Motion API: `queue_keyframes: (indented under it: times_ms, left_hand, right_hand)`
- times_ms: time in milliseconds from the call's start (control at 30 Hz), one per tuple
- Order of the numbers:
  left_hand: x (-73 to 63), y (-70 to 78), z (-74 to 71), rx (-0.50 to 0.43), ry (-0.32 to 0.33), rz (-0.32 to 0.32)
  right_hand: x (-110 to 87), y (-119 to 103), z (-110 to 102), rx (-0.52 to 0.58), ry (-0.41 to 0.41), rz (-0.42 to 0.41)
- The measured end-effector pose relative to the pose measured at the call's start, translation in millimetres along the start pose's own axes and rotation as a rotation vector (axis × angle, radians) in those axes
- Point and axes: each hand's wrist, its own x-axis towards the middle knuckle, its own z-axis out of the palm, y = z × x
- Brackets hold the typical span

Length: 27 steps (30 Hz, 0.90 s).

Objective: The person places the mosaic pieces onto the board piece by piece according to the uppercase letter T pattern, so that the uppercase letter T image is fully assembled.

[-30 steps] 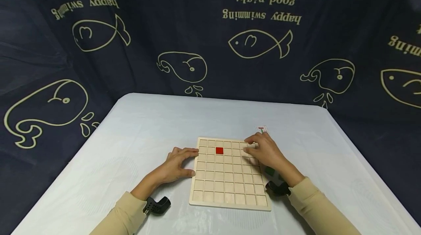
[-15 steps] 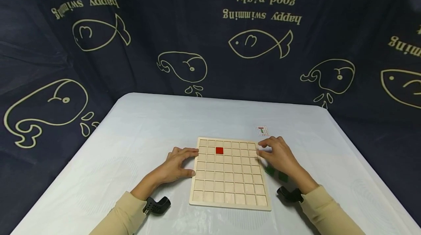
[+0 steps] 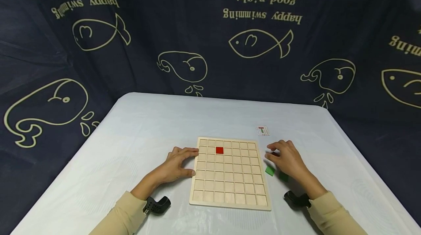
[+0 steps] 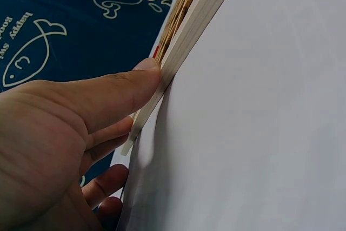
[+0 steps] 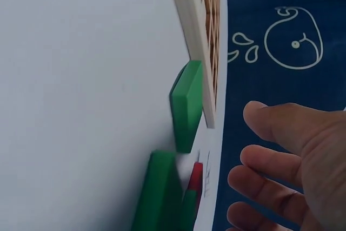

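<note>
A pale wooden grid board [image 3: 228,176] lies flat on the table, with one red square tile [image 3: 219,150] in a cell of its second row from the far side. My left hand [image 3: 175,165] touches the board's left edge with thumb and fingertips; the left wrist view shows the thumb against the rim [image 4: 189,25]. To the right of the board, my right hand [image 3: 287,158] hovers with bent fingers and nothing between them. Below it lie a green square tile [image 3: 270,170] and a second, shaded green tile [image 3: 284,176]. The right wrist view also reveals another red tile [image 5: 196,177].
A small card [image 3: 262,130] with a gridded red and green pattern lies beyond the board's far right corner. White cloth covers the table [image 3: 158,121]. A dark curtain [image 3: 210,15] with fish and whale drawings hangs behind it.
My right hand has moved right, off the board's far right corner, to above the tiles. The card and the green tiles have come into view. The left hand stays at the edge.
</note>
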Motion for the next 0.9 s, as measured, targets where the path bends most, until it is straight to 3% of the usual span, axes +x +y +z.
queue_keyframes:
  times_ms: [400,900]
  left_hand:
    - [0.4,-1.8,0.3,-0.007,-0.004,-0.005]
    - [0.9,-2.7,0.5,-0.005,-0.002,0.003]
  right_hand:
    - [-7.3,12.6,1.0,-0.089,0.033,0.029]
    - [-12.1,22.0,3.2,-0.129,-0.013,0.115]
